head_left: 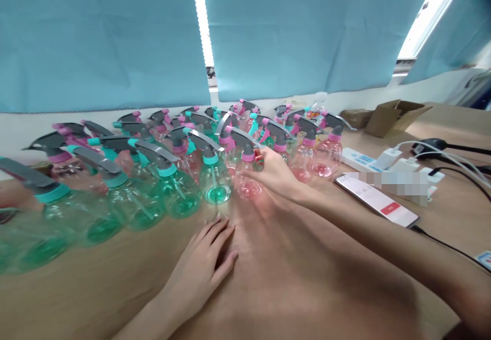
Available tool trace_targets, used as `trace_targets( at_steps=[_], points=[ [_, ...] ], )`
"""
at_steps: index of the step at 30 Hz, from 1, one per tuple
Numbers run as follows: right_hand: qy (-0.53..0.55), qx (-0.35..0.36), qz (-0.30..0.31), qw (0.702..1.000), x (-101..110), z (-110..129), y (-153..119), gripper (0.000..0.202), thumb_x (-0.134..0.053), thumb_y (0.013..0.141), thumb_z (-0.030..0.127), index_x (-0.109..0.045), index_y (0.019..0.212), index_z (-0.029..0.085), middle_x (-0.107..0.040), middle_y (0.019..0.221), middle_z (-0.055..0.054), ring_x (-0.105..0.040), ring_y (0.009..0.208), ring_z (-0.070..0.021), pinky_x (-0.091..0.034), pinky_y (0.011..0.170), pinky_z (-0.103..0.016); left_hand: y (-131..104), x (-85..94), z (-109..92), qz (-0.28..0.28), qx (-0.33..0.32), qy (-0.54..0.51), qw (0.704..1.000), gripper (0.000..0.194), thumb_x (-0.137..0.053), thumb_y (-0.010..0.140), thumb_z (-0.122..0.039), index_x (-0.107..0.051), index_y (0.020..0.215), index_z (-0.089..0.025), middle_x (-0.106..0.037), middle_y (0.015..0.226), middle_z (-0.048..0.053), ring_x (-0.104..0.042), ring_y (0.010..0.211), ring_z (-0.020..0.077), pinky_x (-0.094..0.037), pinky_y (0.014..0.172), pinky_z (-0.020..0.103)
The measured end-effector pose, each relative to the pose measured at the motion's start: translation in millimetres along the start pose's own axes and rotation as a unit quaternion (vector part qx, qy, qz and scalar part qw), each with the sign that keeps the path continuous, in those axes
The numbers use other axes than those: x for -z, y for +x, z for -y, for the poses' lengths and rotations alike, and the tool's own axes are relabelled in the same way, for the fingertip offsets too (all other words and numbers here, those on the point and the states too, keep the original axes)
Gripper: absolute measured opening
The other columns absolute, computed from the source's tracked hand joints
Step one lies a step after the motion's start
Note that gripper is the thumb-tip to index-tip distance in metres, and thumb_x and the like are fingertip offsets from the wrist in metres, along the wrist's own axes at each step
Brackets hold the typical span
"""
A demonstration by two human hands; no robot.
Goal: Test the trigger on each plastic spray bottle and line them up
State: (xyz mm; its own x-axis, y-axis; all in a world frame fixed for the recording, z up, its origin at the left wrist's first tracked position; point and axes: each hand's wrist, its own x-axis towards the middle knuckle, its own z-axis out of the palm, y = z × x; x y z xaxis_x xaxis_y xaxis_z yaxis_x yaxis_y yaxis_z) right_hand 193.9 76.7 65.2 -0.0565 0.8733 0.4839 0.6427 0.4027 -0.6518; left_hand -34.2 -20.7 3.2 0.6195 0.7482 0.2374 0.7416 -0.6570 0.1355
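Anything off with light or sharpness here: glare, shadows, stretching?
Head view: glaring white gaps between the blue curtains; the bottles toward the left edge look stretched and smeared; a soft shadow lies on the table below the right arm; a pixelated patch hides part of the power strip.

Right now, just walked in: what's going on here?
A person is handling spray bottles at a table. The right hand holds a pink spray bottle around its upper body; the bottle stands upright on the table. The left hand rests on the tabletop, just in front of a green spray bottle, holding nothing. More pink and green bottles crowd behind and to the left. A lit phone lies to the right, beside a power strip.
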Motion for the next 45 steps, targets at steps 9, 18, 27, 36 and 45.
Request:
trace_targets(
  at_steps=[9, 18, 27, 36, 45],
  points=[
    [-0.005, 0.004, 0.004, 1.0, -6, -9, 10, 0.058, -0.072, 0.073, 0.041, -0.056, 0.117, 0.007, -0.062, 0.114, -0.019, -0.062, 0.103, -0.0289, -0.049, 0.088, -0.042, 1, 3.0, -2, -0.002, 0.011, -0.009, 1.0, 0.04, -0.046, 0.097, -0.039, -0.053, 0.132, -0.02, -0.057, 0.133, 0.011, -0.048, 0.126, 0.0309, -0.041, 0.102, 0.05],
    [-0.033, 0.075, -0.034, 0.996, 21, -1, -25, 0.05, -0.068, 0.08, 0.032, -0.052, 0.124, 0.013, -0.06, 0.125, -0.016, -0.057, 0.116, -0.026, -0.046, 0.097, -0.041, 27, -2.6, -15, 0.016, 0.002, -0.041, 0.999, 0.039, -0.044, 0.097, -0.033, -0.051, 0.132, -0.016, -0.053, 0.136, 0.013, -0.045, 0.128, 0.0308, -0.042, 0.101, 0.049],
    [-0.102, -0.04, -0.055, 0.992, 85, -35, -32, 0.032, -0.061, 0.083, 0.045, -0.066, 0.099, 0.017, -0.072, 0.099, -0.008, -0.067, 0.079, -0.0223, -0.051, 0.072, -0.039, 79, -17.4, -40, 0.016, -0.05, -0.044, 0.998, 0.034, -0.05, 0.094, -0.027, -0.054, 0.126, -0.015, -0.057, 0.13, 0.014, -0.05, 0.123, 0.0301, -0.043, 0.1, 0.047],
    [-0.107, -0.046, -0.023, 0.993, 62, -42, -6, 0.067, -0.063, 0.079, 0.054, -0.055, 0.127, 0.008, -0.065, 0.121, -0.017, -0.063, 0.108, -0.0299, -0.05, 0.087, -0.041, 105, -27.5, -51, 0.024, -0.053, -0.042, 0.997, 0.036, -0.051, 0.096, -0.028, -0.054, 0.128, -0.014, -0.055, 0.132, 0.014, -0.049, 0.122, 0.0307, -0.042, 0.1, 0.048],
    [-0.116, -0.05, 0.009, 0.992, 57, -48, 3, 0.059, -0.066, 0.075, 0.056, -0.065, 0.109, 0.008, -0.068, 0.113, -0.02, -0.067, 0.093, -0.0334, -0.051, 0.075, -0.042, 107, -25.9, -52, 0.019, -0.05, -0.061, 0.997, 0.034, -0.053, 0.094, -0.026, -0.054, 0.126, -0.015, -0.056, 0.129, 0.014, -0.051, 0.119, 0.0308, -0.042, 0.099, 0.047]
  ],
)
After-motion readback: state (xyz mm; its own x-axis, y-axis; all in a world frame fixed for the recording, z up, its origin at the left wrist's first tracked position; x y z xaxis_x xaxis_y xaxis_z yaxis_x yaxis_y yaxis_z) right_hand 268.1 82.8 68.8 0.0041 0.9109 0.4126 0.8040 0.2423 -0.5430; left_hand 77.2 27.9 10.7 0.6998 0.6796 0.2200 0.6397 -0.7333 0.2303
